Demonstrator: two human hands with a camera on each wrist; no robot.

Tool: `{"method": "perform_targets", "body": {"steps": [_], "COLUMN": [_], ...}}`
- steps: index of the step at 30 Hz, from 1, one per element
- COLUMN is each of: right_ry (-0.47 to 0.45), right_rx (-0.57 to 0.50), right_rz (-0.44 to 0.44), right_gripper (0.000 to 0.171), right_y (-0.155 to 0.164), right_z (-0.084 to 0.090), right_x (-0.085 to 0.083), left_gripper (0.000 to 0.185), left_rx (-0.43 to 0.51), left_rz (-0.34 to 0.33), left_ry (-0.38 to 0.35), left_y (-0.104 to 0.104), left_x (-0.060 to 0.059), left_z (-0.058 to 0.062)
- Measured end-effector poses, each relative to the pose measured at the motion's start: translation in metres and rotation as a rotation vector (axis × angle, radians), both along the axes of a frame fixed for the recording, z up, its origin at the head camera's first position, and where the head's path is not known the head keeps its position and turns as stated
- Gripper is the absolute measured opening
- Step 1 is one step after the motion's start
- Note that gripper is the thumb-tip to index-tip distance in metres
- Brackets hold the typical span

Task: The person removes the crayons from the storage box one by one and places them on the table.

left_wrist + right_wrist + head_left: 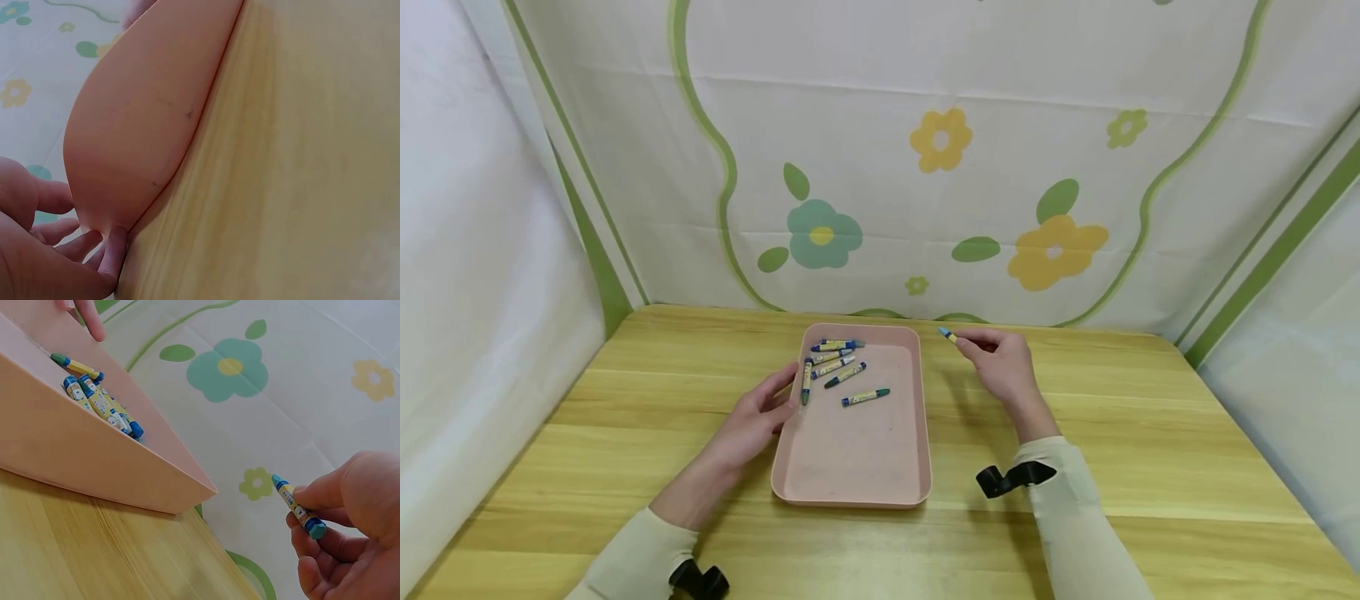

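My right hand (1006,367) pinches a light-blue crayon (297,505) between thumb and fingers, held above the table just right of the tray. The crayon has a yellow printed wrapper with blue bands, and its tip points away from the hand. On the left, my left hand (756,421) holds the side of a pink rectangular tray (850,467), with fingertips against the outer wall and the thumb at the rim. Several crayons (865,397) with dark green, blue or pale tips lie in the tray's far half, mostly bunched toward the upper left corner.
The tray stands on a wood-grain table (1150,467). Behind the table hangs a white cloth (880,125) printed with flowers and green lines, and further cloth closes off both sides. Black straps with small mounts (1015,477) sit on the wrists.
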State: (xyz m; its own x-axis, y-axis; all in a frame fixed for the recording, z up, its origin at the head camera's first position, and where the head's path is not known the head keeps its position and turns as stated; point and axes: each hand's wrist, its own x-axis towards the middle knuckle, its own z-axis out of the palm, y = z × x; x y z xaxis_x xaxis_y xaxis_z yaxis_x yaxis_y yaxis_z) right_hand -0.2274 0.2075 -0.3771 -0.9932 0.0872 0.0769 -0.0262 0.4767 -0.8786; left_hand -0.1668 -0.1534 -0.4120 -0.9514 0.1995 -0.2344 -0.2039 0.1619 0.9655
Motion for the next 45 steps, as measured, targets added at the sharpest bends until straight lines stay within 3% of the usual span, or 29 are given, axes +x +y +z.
{"method": "perform_targets", "body": {"steps": [15, 25, 38, 45], "right_ry": [-0.024, -0.025, -0.126, -0.114], "right_rx": [0.026, 0.076, 0.152, 0.234], "right_rz": [-0.079, -0.089, -0.054, -0.049], "right_gripper": [0.027, 0.025, 0.022, 0.018], "right_y": [0.008, 0.011, 0.010, 0.009], "right_z": [-0.004, -0.011, -0.029, -0.037], "right_x": [-0.003, -0.006, -0.009, -0.010], "left_gripper": [0.062, 0.063, 0.062, 0.062], "left_rx": [-0.011, -0.012, -0.009, -0.024], "left_rz": [0.009, 0.012, 0.021, 0.021], "left_ry": [0.016, 0.012, -0.010, -0.011], "left_y": [0.000, -0.001, -0.001, -0.001], "left_x": [0.000, 0.000, 0.000, 0.000], "left_z": [-0.004, -0.003, -0.004, -0.003]}}
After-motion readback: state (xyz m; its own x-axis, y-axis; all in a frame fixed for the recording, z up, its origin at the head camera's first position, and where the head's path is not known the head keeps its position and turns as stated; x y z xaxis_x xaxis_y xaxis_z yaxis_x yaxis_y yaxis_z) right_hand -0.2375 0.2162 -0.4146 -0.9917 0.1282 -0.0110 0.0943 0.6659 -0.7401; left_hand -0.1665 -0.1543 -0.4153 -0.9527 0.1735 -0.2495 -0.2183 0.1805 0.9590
